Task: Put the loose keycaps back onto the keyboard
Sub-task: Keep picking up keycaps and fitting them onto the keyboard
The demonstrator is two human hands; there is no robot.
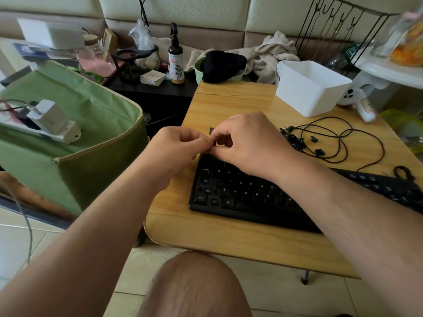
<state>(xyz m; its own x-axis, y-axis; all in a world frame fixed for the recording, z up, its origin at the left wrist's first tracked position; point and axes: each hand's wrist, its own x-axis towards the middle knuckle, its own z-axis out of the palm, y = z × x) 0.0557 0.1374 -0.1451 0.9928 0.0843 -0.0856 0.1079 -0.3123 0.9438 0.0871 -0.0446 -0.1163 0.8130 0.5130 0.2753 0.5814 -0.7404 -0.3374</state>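
A black keyboard [247, 193] lies on a small wooden table [229, 236]. Several key sockets at its left end stand bare, showing bluish stems. Above the keyboard's top left corner my left hand [176, 149] and my right hand [247, 143] meet, their fingertips pinching one small black keycap [214, 143] between them. Most of that keycap is hidden by the fingers. More loose black keycaps [317, 146] lie scattered on the table to the right, among loops of a thin black cable [343, 133]. Another keycap [211, 129] peeks out behind my right hand.
A white plastic tub [313, 88] stands at the table's far right. A green fabric bin [75, 143] sits left of the table. Behind are a spray bottle [176, 62], a green bowl with black cloth [219, 67] and a wire rack [343, 30]. My knee [194, 287] is below the table edge.
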